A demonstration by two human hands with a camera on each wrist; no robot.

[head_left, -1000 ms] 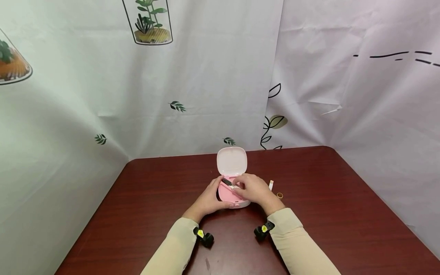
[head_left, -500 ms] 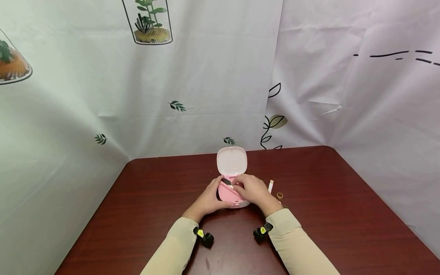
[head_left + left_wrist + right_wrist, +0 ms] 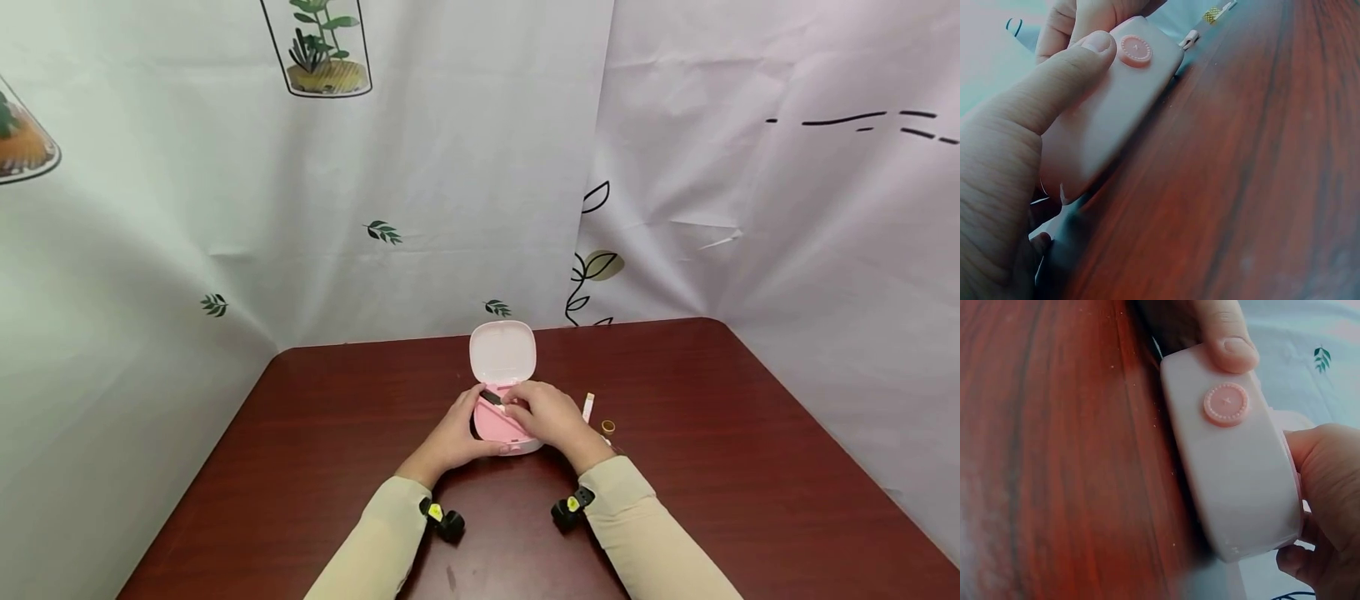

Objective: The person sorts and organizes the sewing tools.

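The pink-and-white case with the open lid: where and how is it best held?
Probably by its base, from the left, thumb on the front wall and fingers along the side, as the left hand does: the rounded walls offer a wrap, while the raised lid might swing.

Pale glare on tabletop (image 3: 510,550)

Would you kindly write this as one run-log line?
left hand: holds pink case | right hand: at dark item inside, grip unclear | lid: open | right of case: white strip, gold ring
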